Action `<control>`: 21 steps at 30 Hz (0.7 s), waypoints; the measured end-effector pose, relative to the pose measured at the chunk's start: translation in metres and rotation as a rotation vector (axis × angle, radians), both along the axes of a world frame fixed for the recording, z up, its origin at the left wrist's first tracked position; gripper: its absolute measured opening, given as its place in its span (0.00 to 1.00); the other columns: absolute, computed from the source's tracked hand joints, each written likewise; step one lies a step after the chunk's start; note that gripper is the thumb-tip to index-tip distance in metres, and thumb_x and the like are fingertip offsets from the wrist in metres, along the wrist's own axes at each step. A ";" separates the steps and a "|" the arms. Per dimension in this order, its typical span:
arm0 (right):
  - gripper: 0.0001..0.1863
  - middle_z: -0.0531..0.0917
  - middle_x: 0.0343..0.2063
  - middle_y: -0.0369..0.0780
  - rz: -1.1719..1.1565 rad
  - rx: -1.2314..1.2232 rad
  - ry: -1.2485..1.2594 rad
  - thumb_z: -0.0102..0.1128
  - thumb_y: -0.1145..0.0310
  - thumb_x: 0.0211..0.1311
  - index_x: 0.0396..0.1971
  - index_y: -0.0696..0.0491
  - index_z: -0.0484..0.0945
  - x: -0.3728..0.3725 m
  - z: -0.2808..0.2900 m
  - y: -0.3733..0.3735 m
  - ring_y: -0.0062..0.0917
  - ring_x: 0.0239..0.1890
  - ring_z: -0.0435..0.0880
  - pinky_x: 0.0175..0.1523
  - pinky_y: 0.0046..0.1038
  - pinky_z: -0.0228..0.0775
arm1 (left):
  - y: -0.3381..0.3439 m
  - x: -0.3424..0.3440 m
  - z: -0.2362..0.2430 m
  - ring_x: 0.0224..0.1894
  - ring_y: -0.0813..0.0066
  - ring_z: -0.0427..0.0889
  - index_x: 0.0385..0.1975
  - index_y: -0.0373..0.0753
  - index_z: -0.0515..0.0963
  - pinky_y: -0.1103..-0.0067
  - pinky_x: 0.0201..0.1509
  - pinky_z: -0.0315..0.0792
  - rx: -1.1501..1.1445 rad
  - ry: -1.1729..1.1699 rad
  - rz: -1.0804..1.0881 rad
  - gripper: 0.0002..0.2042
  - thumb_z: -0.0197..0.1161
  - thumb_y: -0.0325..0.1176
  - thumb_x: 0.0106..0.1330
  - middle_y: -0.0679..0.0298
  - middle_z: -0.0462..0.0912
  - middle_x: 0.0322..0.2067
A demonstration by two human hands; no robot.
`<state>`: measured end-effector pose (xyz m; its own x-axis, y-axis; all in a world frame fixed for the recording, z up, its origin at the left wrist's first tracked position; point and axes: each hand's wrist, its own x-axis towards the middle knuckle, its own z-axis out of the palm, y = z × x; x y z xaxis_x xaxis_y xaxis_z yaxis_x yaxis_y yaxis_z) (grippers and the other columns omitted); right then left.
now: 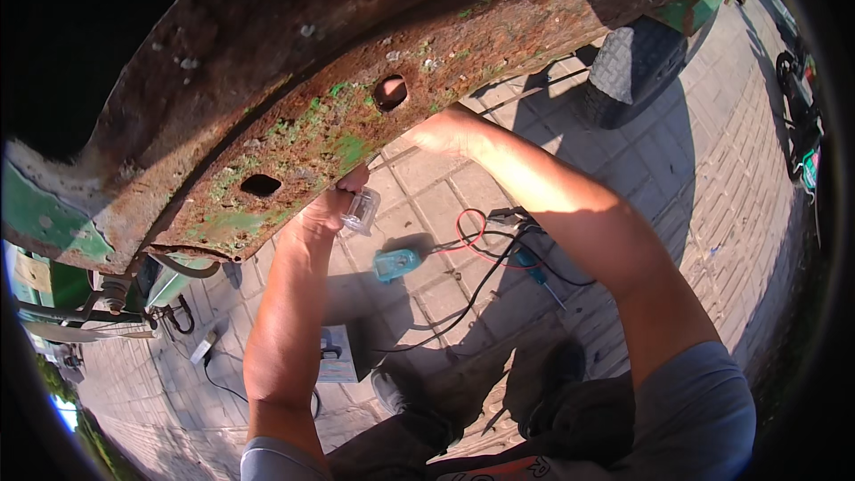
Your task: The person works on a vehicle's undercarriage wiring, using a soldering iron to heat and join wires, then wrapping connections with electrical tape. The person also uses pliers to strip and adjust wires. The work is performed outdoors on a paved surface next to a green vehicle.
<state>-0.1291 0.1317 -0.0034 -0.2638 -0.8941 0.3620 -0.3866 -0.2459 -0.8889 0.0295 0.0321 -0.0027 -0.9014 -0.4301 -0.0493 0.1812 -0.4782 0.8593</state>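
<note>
A rusted metal beam with flaking green paint and two holes spans the upper part of the head view. My left hand is at its lower edge, fingers closed round a clear plastic piece, perhaps a small case; some fingers are partly hidden. My right hand reaches under the same edge farther right, its fingertips hidden behind the metal. On the paving below lie a teal plastic object, black and red cables and a screwdriver.
A tyre stands at upper right, and bicycles at the far right edge. Metal linkage hangs at left. A small white device on a cord and a light box lie on the paving near my feet.
</note>
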 end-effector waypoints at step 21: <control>0.13 0.81 0.29 0.40 -0.365 -0.126 0.060 0.60 0.60 0.52 0.31 0.54 0.78 0.007 -0.003 -0.031 0.24 0.35 0.77 0.41 0.31 0.69 | 0.036 -0.023 -0.006 0.25 0.74 0.70 0.38 0.30 0.77 0.78 0.32 0.67 -1.369 0.040 0.546 0.09 0.53 0.29 0.69 0.63 0.75 0.22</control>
